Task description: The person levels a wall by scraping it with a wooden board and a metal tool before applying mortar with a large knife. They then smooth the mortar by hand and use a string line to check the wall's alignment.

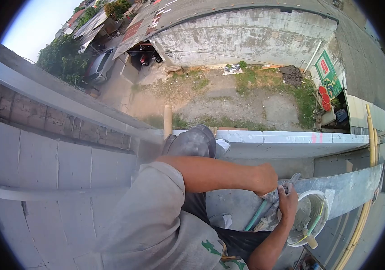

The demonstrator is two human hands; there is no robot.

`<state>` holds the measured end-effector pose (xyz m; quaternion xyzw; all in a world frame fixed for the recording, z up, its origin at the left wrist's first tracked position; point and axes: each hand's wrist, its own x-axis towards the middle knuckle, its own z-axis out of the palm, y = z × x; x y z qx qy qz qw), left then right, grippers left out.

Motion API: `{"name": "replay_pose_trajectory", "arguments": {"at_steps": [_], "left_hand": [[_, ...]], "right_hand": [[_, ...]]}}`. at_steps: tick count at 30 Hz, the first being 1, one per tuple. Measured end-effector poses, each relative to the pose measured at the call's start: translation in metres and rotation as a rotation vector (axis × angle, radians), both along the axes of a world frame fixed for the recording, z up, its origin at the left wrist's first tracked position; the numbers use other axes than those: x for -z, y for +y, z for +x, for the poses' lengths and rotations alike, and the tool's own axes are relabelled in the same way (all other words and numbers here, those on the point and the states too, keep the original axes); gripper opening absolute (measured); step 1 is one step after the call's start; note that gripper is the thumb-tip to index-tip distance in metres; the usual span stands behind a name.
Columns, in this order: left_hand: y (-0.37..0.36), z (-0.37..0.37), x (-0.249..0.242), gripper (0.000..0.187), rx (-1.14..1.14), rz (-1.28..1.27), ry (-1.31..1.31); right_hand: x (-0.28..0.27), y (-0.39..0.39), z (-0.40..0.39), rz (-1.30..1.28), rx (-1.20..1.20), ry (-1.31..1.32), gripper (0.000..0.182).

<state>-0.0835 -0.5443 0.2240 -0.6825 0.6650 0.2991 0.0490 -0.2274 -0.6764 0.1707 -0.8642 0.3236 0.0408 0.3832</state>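
Note:
My left hand is closed at the end of an outstretched forearm, against a grey, mortar-smeared tool that looks like a trowel; its fingers are mostly turned away. Just below and to the right, my right hand has its thumb and fingers pressed together on the same tool. The two hands are very close to each other. Beside my right hand stands a white bucket with wet grey mortar inside. A stick with a yellow-green strip leans across the bucket.
A long grey board runs behind the bucket toward bamboo poles at the right. A pale block wall lies ahead, with a drop to a yard beyond. Another block wall rises at the left. A green pipe lies below my hands.

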Motion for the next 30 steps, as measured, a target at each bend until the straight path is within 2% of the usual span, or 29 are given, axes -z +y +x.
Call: {"name": "replay_pose_trajectory", "arguments": {"at_steps": [3, 15, 17, 23, 30], "left_hand": [[0.000, 0.002, 0.000, 0.013, 0.007, -0.015, -0.015], [0.007, 0.017, -0.006, 0.016, -0.050, -0.050, 0.006], [0.006, 0.024, -0.004, 0.018, -0.089, -0.120, -0.037], [0.010, 0.040, -0.031, 0.027, -0.165, -0.102, -0.011], [0.009, 0.041, -0.023, 0.027, -0.166, -0.074, -0.030]], "right_hand": [[0.009, -0.003, 0.000, -0.048, -0.078, -0.045, 0.030], [0.008, 0.005, 0.007, 0.032, -0.043, -0.004, 0.029], [0.007, 0.006, 0.004, 0.021, -0.045, 0.001, 0.030], [-0.002, 0.014, 0.001, -0.011, -0.050, 0.039, 0.031], [0.010, 0.012, 0.004, 0.002, -0.085, 0.034, 0.031]]}}
